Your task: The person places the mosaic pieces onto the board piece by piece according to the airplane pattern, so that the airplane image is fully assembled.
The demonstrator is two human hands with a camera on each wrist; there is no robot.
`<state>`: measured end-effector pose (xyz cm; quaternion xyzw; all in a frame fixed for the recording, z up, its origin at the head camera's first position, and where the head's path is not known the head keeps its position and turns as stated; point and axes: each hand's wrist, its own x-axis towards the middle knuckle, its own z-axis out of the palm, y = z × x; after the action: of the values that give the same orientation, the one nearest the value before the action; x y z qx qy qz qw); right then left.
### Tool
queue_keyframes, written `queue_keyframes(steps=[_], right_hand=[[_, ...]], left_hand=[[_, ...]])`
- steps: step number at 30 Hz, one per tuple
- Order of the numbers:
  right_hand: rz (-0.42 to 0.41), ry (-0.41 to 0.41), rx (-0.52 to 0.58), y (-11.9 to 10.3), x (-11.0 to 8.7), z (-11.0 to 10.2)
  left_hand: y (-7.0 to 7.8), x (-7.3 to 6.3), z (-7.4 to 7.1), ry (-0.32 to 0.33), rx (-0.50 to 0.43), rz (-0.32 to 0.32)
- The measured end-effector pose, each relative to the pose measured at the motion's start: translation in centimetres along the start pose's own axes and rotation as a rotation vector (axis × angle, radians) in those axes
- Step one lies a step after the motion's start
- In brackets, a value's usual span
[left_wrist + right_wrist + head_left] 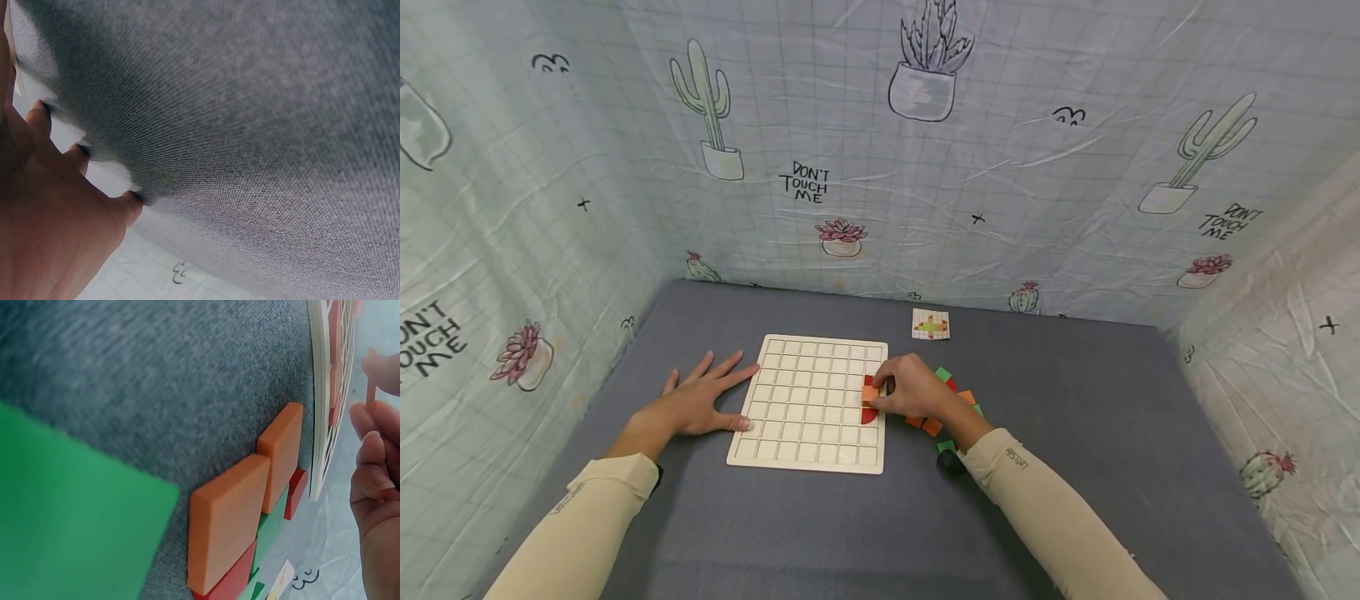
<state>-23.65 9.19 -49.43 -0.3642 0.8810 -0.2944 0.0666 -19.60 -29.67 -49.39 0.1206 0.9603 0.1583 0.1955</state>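
A pale gridded board (pixel 797 408) lies on the grey table. My right hand (pixel 913 387) is over the board's right edge, its thumb and fingers pinching an orange square tile (pixel 371 394) on edge. In the right wrist view this tile is apart from the pieces on the board. Below the hand, a rounded red piece (pixel 868 415) sits in the rightmost column, with another red piece (pixel 868 380) farther up and orange between them. My left hand (pixel 696 406) is spread at the board's left side, thumb and index finger at its edge, the other fingertips on the cloth (pixel 250 125).
Loose orange tiles (pixel 231 519), green tiles (pixel 946 447) and red pieces lie right of the board, partly hidden under the right forearm. A small card (pixel 931 324) with a coloured grid pattern lies behind them. Patterned fabric (pixel 850 150) encloses the table's back and sides.
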Motion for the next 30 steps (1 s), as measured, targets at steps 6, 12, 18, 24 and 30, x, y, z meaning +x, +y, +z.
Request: queue_keyframes(steps=[6, 12, 18, 24, 30], right_hand=[[0.015, -0.008, -0.004, -0.3, 0.3, 0.5], [0.039, -0.032, 0.037, -0.9, 0.6, 0.8], [0.060, -0.032, 0.047, -1.1, 0.7, 1.0], [0.058, -0.020, 0.015, -1.1, 1.0, 1.4], [0.069, -0.022, 0.000, -1.4, 1.4, 1.6]], left_hand=[[-0.1, 0.0, 0.1, 0.000, -0.005, 0.002], [-0.1, -0.1, 0.0, 0.000, -0.002, 0.001], [0.0, -0.1, -0.1, 0.003, -0.005, 0.004], [-0.2, 0.0, 0.0, 0.007, -0.003, 0.005], [-0.5, 0.2, 0.2, 0.007, -0.008, 0.006]])
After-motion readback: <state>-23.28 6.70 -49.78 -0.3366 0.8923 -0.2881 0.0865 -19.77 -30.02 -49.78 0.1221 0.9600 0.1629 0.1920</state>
